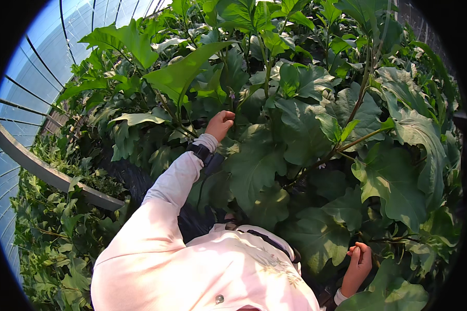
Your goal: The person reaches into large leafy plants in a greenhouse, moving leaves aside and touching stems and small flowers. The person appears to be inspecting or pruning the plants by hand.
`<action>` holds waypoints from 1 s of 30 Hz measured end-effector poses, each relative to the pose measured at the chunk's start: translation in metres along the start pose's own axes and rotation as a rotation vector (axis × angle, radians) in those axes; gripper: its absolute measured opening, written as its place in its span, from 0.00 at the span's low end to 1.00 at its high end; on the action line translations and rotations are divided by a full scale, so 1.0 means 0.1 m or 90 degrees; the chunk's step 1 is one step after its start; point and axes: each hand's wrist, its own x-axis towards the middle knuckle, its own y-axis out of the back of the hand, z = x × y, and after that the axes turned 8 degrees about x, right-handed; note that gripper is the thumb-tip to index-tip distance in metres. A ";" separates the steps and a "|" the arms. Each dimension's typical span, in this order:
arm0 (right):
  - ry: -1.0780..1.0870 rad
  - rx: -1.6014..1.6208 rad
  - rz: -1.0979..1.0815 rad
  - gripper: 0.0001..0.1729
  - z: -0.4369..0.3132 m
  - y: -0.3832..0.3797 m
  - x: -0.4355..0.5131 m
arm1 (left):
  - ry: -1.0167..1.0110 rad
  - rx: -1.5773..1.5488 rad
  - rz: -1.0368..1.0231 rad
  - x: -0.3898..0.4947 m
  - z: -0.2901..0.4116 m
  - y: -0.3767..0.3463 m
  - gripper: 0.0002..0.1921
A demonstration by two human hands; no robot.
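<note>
My left hand (221, 123) reaches into the leafy eggplant plants (257, 159), its fingers curled beside a thin stem just below a small purple flower (232, 94). Whether the fingertips grip that stem is unclear. On the left wrist sits a black strap (199, 151) with a dark box (214, 164) and a cable hanging from it. Lower right, my right hand (359, 264) is raised with its fingers bent together, close to the edge of a broad eggplant leaf (319, 237). Anything between those fingers is too small to make out.
Woody branches (352, 145) cross the foliage on the right. At left, a curved grey bar (50, 171) runs in front of more plants. Film on dark hoops (35, 77) forms the greenhouse wall. Dark plastic sheeting (130, 177) covers the ground between the plants.
</note>
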 end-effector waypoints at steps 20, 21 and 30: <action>-0.063 0.025 0.028 0.08 -0.34 -0.48 -0.16 | -0.003 -0.249 0.197 1.31 0.17 0.70 0.49; -0.039 0.023 0.020 0.08 -0.37 -0.49 -0.13 | 0.015 -0.249 0.182 1.29 0.18 0.72 0.49; 0.100 -0.031 -0.064 0.08 -0.92 -0.80 0.51 | -0.035 -0.257 0.124 1.11 0.28 0.56 0.41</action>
